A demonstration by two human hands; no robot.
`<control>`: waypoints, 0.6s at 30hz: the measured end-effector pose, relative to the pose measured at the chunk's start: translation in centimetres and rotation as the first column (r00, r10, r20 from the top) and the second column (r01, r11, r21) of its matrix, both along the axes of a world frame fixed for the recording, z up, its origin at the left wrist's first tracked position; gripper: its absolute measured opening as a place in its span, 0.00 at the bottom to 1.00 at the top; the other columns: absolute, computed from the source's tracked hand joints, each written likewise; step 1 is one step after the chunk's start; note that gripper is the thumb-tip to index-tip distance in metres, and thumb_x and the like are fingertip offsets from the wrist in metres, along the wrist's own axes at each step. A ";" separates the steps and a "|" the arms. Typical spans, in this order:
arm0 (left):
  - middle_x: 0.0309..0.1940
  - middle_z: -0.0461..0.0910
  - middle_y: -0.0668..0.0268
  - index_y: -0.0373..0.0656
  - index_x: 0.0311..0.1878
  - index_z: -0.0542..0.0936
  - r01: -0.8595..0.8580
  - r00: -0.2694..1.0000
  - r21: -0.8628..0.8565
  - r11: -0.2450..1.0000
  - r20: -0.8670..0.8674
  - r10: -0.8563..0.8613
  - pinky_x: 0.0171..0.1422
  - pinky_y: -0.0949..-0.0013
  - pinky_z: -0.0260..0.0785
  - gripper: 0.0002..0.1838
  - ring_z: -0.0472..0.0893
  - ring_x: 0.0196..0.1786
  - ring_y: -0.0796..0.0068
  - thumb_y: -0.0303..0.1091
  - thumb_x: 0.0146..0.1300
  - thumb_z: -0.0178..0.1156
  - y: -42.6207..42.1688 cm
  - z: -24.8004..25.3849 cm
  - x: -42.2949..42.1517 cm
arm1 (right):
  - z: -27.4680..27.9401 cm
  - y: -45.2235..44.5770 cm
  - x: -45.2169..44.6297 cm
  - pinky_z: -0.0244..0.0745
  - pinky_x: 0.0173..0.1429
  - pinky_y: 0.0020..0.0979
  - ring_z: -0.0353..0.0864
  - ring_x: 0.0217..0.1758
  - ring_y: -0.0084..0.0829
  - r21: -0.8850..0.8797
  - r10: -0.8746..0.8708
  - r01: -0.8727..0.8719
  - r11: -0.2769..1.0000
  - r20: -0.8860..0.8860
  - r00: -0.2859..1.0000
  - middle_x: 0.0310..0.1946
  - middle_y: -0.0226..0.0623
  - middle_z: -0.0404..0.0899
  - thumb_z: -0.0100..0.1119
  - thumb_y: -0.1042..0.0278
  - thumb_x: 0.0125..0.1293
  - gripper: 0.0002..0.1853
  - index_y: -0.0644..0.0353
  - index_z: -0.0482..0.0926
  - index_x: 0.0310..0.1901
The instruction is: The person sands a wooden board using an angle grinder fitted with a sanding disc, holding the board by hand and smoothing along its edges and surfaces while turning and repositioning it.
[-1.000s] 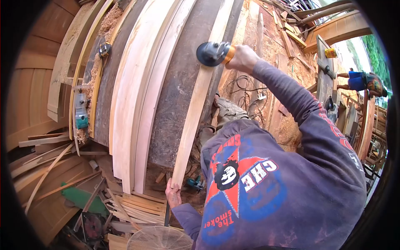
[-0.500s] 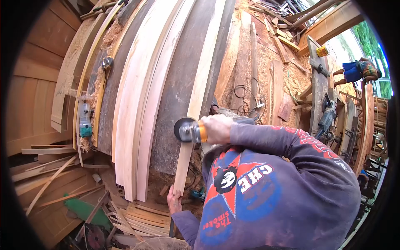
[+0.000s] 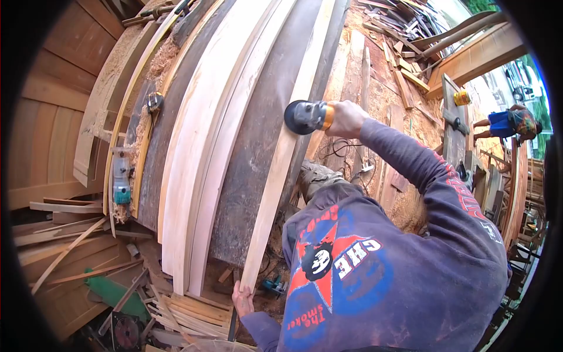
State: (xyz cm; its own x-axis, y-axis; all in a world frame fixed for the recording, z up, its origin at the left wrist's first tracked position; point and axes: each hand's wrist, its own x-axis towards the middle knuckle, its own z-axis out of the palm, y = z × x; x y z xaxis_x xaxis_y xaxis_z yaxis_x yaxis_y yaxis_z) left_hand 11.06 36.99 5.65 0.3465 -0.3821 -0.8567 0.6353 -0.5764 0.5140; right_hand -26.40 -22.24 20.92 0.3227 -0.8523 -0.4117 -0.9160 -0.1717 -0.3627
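Note:
My right hand (image 3: 346, 119) is closed round the orange-banded body of a power sander (image 3: 311, 116). The tool's round dark disc lies over a long, narrow, pale wooden strip (image 3: 271, 193). At the near, lower end of that strip, my left hand (image 3: 243, 298) grips its edge with the fingers. The strip runs lengthwise along a dark, dusty bench board (image 3: 249, 146). Beside it on the left lie several long pale planks (image 3: 199, 135). My printed sweatshirt (image 3: 375, 270) fills the lower right.
A teal power tool (image 3: 121, 188) rests at left among shavings. Cables (image 3: 352, 158) and sawdust cover the floor right of the bench. Wood scraps (image 3: 187, 317) are heaped below. A person in blue shorts (image 3: 502, 124) is at far right, near a yellow can (image 3: 462, 97).
The sander and my right hand moved down the strip towards my left hand, then back up and away. My left hand still holds the lower end. The camera view has shifted slightly.

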 end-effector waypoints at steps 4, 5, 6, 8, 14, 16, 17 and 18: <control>0.61 0.75 0.55 0.33 0.71 0.71 -0.138 0.989 0.090 0.986 0.068 0.132 0.72 0.38 0.69 0.28 0.78 0.62 0.57 0.34 0.73 0.67 1.0 0.0 -1.9 | -1.8 -7.2 -4.6 0.86 0.55 0.44 0.91 0.43 0.50 -0.036 -0.061 0.062 0.997 0.046 0.997 0.38 0.53 0.89 0.75 0.60 0.48 0.26 0.59 0.86 0.51; 0.61 0.75 0.55 0.33 0.71 0.71 -0.133 0.989 0.097 0.986 0.069 0.127 0.72 0.38 0.69 0.28 0.78 0.62 0.57 0.34 0.73 0.67 1.0 0.0 -2.1 | -2.4 -9.0 -5.8 0.86 0.54 0.44 0.91 0.42 0.50 -0.040 -0.072 0.074 0.996 0.051 0.996 0.37 0.54 0.89 0.74 0.60 0.48 0.26 0.59 0.86 0.50; 0.58 0.77 0.56 0.34 0.69 0.73 -0.144 0.987 0.148 0.978 0.092 0.132 0.72 0.37 0.69 0.26 0.79 0.60 0.57 0.35 0.73 0.67 1.2 0.0 -2.2 | -2.4 -10.7 -6.3 0.86 0.53 0.44 0.91 0.41 0.50 -0.053 -0.092 0.095 0.994 0.044 0.995 0.36 0.54 0.89 0.74 0.59 0.47 0.25 0.59 0.87 0.49; 0.53 0.82 0.56 0.36 0.67 0.76 -0.155 0.979 0.229 0.961 0.165 0.119 0.72 0.35 0.68 0.25 0.82 0.59 0.52 0.39 0.73 0.68 1.1 -0.1 -2.6 | -2.5 -13.9 -7.8 0.86 0.52 0.43 0.91 0.41 0.50 -0.061 -0.142 0.143 0.988 0.016 0.990 0.36 0.56 0.89 0.74 0.58 0.46 0.25 0.60 0.88 0.47; 0.61 0.81 0.49 0.35 0.71 0.75 -0.326 0.928 0.310 0.893 0.282 0.241 0.69 0.35 0.71 0.30 0.82 0.63 0.40 0.42 0.72 0.70 0.7 0.1 -4.9 | -3.7 -23.9 -12.0 0.86 0.49 0.37 0.92 0.38 0.38 -0.130 -0.209 0.222 0.966 0.104 0.972 0.35 0.45 0.91 0.79 0.63 0.47 0.22 0.63 0.88 0.45; 0.64 0.78 0.47 0.35 0.72 0.73 -0.416 0.884 0.269 0.869 0.343 0.317 0.67 0.37 0.74 0.32 0.81 0.64 0.38 0.44 0.73 0.70 -0.1 0.9 -6.3 | -4.1 -27.9 -12.8 0.85 0.48 0.37 0.91 0.38 0.36 -0.163 -0.230 0.227 0.960 0.002 0.973 0.33 0.43 0.90 0.79 0.61 0.47 0.21 0.62 0.89 0.43; 0.64 0.78 0.47 0.35 0.72 0.73 -0.428 0.879 0.277 0.860 0.347 0.326 0.67 0.37 0.74 0.32 0.81 0.64 0.38 0.44 0.73 0.70 -0.3 1.2 -6.8 | -5.2 -30.0 -13.7 0.85 0.47 0.36 0.91 0.37 0.36 -0.193 -0.221 0.222 0.956 0.024 0.975 0.33 0.43 0.90 0.79 0.60 0.48 0.21 0.62 0.90 0.43; 0.65 0.77 0.47 0.36 0.73 0.72 -0.463 0.862 0.265 0.846 0.355 0.361 0.67 0.38 0.75 0.33 0.81 0.64 0.38 0.45 0.74 0.69 -0.5 1.2 -7.0 | -4.8 -31.5 -13.2 0.85 0.46 0.36 0.90 0.37 0.35 -0.188 -0.268 0.259 0.947 -0.023 0.963 0.34 0.42 0.90 0.78 0.59 0.48 0.21 0.62 0.90 0.43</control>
